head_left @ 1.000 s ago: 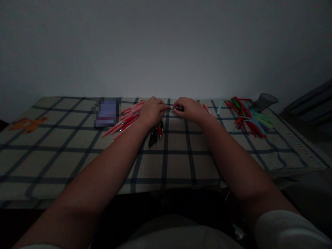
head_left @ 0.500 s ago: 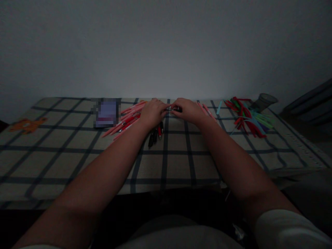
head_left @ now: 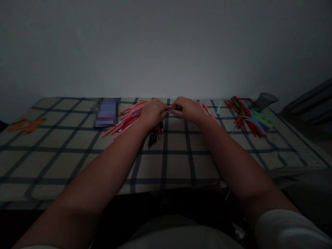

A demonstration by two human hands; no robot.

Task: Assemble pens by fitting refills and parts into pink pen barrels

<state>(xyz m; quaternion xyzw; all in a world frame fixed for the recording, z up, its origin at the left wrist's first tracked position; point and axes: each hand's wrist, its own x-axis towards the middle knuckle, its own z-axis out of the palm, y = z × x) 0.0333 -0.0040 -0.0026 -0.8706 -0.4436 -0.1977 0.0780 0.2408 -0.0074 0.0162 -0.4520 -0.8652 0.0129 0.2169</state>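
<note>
My left hand [head_left: 155, 112] and my right hand [head_left: 187, 109] meet near the back middle of the table. Between their fingertips is a thin dark pen [head_left: 176, 108], its ends partly hidden, and the fingers of both hands are closed on it. Pink and red pens [head_left: 127, 120] lie left of my left hand, partly under its wrist. Several black pens [head_left: 153, 137] and a red one stick out below that hand. Beside my right wrist lie two pink pens [head_left: 207, 110].
Right of my arms lies a pile of red, green and blue strips [head_left: 245, 119] beside a dark, see-through cup [head_left: 266, 100]. One light blue strip [head_left: 219, 107] lies apart. A blurred-out purple item [head_left: 107, 113] and an orange bear shape [head_left: 27, 125] are on the left of the checked cloth [head_left: 176, 167].
Both hands stay almost in place. The pen between them shows less of its length now, and the fingertips have shifted slightly.
</note>
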